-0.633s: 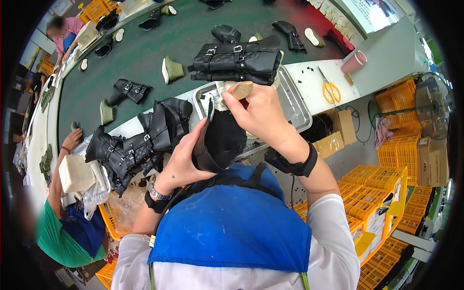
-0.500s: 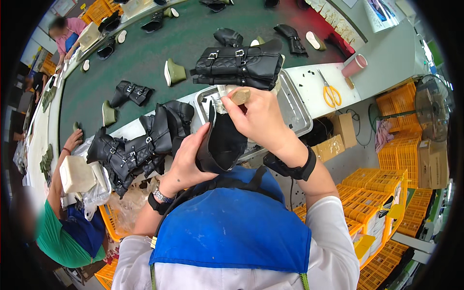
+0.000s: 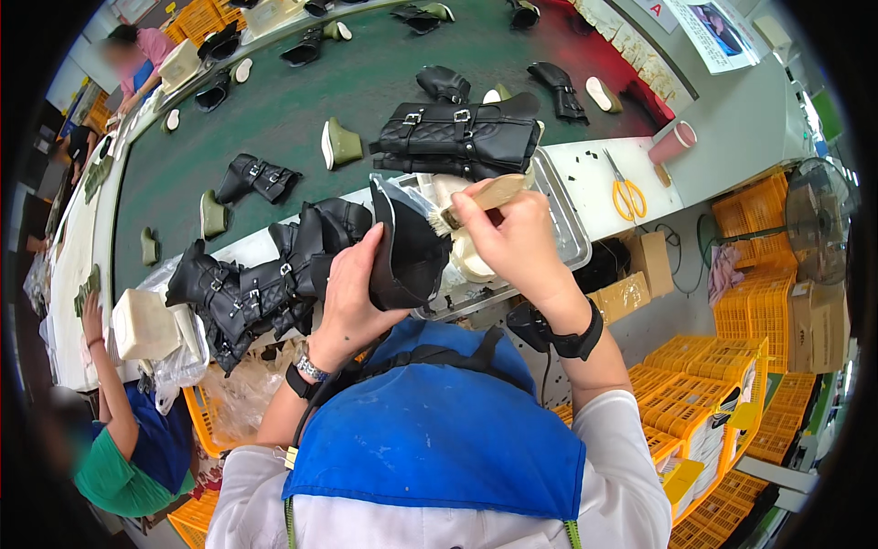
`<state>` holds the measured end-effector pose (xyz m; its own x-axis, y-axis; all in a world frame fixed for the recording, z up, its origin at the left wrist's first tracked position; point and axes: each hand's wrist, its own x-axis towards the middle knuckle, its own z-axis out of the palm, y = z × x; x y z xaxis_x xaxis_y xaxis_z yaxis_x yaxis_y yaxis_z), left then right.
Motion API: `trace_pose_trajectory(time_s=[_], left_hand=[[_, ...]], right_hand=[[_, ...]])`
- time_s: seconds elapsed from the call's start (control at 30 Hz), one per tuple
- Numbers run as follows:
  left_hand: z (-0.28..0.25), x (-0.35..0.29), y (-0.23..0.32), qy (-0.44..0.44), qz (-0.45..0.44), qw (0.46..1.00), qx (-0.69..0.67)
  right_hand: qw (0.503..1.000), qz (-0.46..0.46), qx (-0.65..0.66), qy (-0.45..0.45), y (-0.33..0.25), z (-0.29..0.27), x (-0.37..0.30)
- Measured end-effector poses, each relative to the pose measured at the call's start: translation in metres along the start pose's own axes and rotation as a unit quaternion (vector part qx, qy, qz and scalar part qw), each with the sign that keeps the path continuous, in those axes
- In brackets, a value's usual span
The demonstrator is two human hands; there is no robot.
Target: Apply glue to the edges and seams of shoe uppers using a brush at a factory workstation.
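Note:
My left hand grips an open-topped black boot shaft by its near-left side, thumb along the rim. In my right hand is a brush with a pale wooden handle, its light bristles at the right edge of the shaft's opening. Below the brush, a pale tub sits in a metal tray. Just beyond lie stacked black buckled boot shafts. To the left of my left hand, several black buckled boots lean together.
A green conveyor belt carries boots and olive shoe parts. Yellow-handled scissors and a pink cup are on the right. Yellow crates stand at my right. A co-worker in green reaches at the left beside a white container.
The brush has turned, its handle now pointing right and its bristles showing at the shaft's edge. The shaft stays in my left hand. The co-worker's hand has moved down and left.

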<state>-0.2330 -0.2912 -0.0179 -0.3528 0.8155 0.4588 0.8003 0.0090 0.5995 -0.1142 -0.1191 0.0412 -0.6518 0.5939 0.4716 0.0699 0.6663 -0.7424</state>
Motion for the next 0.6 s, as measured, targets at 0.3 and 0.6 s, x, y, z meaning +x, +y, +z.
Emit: trace_pose_trajectory(time_s=[0.3, 0.6], left_hand=[[-0.006, 0.006, 0.003, 0.037, 0.014, 0.997, 0.068], [-0.007, 0.005, 0.007, -0.003, 0.013, 1.0, 0.019]], right_hand=[[0.994, 0.037, 0.101, -0.022, 0.007, 0.001, -0.018], [0.996, -0.053, 0.049, 0.043, 0.016, 0.009, -0.008]])
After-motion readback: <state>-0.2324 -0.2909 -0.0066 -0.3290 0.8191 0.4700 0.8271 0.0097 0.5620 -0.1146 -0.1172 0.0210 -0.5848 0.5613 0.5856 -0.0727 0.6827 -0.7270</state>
